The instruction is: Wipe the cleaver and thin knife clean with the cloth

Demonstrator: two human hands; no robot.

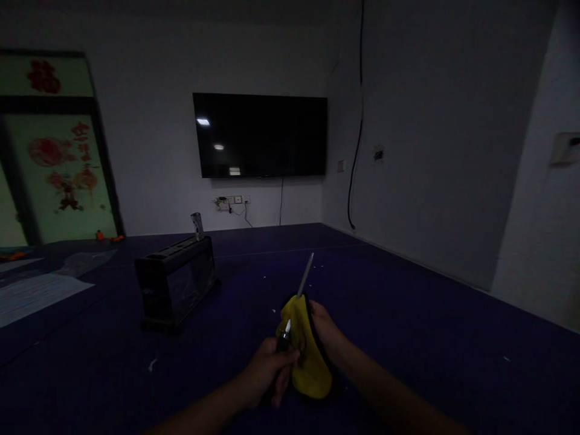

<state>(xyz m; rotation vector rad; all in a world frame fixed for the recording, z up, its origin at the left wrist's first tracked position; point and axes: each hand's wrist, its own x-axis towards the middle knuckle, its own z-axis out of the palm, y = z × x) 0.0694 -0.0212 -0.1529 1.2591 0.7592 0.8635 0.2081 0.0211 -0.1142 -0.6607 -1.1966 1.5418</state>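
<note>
My left hand (267, 371) is closed around the dark handle of a knife (304, 277), whose thin blade points up and away from me. A yellow cloth (308, 356) is folded around the lower part of the blade. My right hand (325, 329) grips that cloth from the right side, fingers closed on it. Both hands are low in the middle of the view, above a dark blue floor (408, 314). A dark knife block (176, 283) stands to the left of my hands, with one handle (197, 226) sticking out of its top.
A black television (260, 135) hangs on the far wall, with sockets and cables beneath it. White sheets (31, 293) lie on the floor at the left. A door with red paper decorations (58, 175) is at the far left. The room is dim.
</note>
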